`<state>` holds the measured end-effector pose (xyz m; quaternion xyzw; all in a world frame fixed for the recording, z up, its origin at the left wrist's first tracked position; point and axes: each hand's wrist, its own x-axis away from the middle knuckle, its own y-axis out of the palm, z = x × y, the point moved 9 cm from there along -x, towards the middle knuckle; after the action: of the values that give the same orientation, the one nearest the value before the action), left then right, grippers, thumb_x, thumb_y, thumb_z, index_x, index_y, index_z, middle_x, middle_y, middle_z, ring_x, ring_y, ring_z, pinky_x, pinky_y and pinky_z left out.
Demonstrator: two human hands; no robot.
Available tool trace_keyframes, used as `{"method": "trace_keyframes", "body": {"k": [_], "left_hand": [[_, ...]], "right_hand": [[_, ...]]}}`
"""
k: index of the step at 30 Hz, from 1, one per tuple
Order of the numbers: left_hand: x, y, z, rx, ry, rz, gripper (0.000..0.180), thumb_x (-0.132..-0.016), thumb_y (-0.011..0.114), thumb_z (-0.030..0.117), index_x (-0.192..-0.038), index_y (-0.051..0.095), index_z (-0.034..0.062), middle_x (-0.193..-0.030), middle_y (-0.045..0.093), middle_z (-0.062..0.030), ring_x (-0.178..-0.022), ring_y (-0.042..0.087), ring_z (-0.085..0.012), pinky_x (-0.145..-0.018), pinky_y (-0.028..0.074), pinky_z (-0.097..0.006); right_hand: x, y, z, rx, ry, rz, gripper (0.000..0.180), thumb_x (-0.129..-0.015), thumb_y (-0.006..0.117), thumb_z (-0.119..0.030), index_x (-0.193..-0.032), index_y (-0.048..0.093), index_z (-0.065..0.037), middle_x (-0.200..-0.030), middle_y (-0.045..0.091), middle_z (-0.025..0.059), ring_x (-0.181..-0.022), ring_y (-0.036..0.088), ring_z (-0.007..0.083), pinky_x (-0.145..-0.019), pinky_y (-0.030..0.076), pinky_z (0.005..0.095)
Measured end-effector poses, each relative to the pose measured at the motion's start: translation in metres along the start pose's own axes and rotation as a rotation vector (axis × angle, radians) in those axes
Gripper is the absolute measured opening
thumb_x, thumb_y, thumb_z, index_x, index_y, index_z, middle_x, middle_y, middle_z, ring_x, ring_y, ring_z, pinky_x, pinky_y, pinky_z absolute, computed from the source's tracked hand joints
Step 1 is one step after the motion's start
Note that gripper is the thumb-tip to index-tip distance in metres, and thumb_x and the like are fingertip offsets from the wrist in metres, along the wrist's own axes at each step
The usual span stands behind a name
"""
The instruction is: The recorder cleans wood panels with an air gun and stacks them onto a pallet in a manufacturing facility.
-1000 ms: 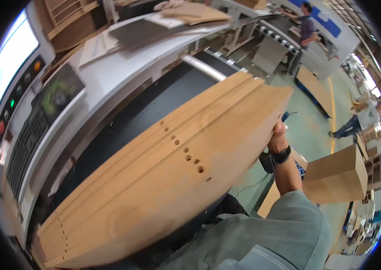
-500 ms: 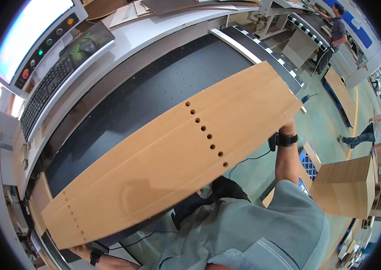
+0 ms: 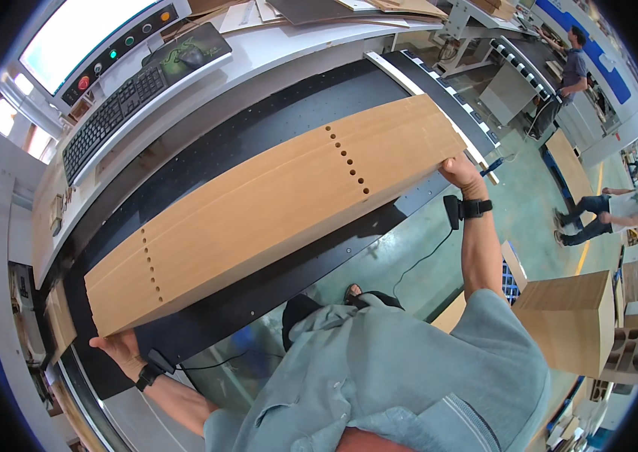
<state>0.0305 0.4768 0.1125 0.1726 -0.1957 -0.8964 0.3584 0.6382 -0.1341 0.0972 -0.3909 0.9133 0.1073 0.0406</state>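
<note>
A long light-brown wooden board (image 3: 258, 196) lies slantwise over a black work surface, rising toward the far right. Two rows of dark round holes cross its face, and its near side looks thick; whether it is one board or a stack I cannot tell. My left hand (image 3: 121, 349) is at the near-left corner, thumb stretched outward, the other fingers partly hidden against the board. At the opposite end, my right hand (image 3: 462, 173) grips the near-right corner with the thumb by the top edge; its fingers beneath are partly hidden. Both wrists carry black straps with small devices.
Behind the black work surface (image 3: 289, 98) stand a keyboard (image 3: 115, 124), a mouse (image 3: 191, 58) and a lit screen (image 3: 82, 38). A pale bar (image 3: 394, 73) crosses the surface's right side. Wooden panels (image 3: 563, 320) stand at right. Two people (image 3: 575, 71) are farther off. A cable hangs near my right wrist.
The board has moved down and away from me, over the black surface, and its left row of holes shows more fully. Both hands show more. The person at far right has shifted.
</note>
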Motion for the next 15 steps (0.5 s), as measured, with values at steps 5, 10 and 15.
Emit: {"method": "trace_keyframes", "body": {"k": [5, 10, 15], "left_hand": [[-0.009, -0.041, -0.012, 0.081, -0.039, 0.009, 0.104, -0.078, 0.053, 0.084, -0.147, 0.046, 0.0063, -0.151, 0.047, -0.0104, -0.139, 0.043, -0.0286, -0.115, 0.031, -0.049], [0.01, -0.022, -0.01, 0.156, -0.017, 0.532, 0.105, -0.086, 0.04, 0.083, -0.151, 0.037, 0.0008, -0.153, 0.042, -0.0167, -0.141, 0.039, -0.0331, -0.117, 0.029, -0.05], [0.039, -0.139, -0.006, -0.356, 0.514, 0.984, 0.072, -0.095, 0.062, 0.053, -0.14, 0.05, -0.0015, -0.136, 0.056, -0.0194, -0.113, 0.057, -0.0211, -0.087, 0.052, -0.036]], "right_hand": [[0.01, 0.009, -0.021, -0.123, 0.028, -0.011, 0.097, -0.079, 0.078, -0.055, -0.151, 0.037, -0.004, -0.15, 0.048, 0.0076, -0.139, 0.042, 0.0226, -0.117, 0.03, 0.0418], [-0.001, 0.011, 0.001, -0.199, 0.009, -0.094, 0.087, -0.088, 0.07, -0.054, -0.151, 0.037, -0.004, -0.152, 0.046, 0.0065, -0.14, 0.041, 0.0205, -0.117, 0.031, 0.0431], [0.004, 0.03, -0.017, -0.168, -0.019, -0.106, 0.098, -0.085, 0.071, -0.056, -0.155, 0.03, -0.002, -0.158, 0.037, 0.0103, -0.145, 0.033, 0.0225, -0.12, 0.023, 0.0413]]}}
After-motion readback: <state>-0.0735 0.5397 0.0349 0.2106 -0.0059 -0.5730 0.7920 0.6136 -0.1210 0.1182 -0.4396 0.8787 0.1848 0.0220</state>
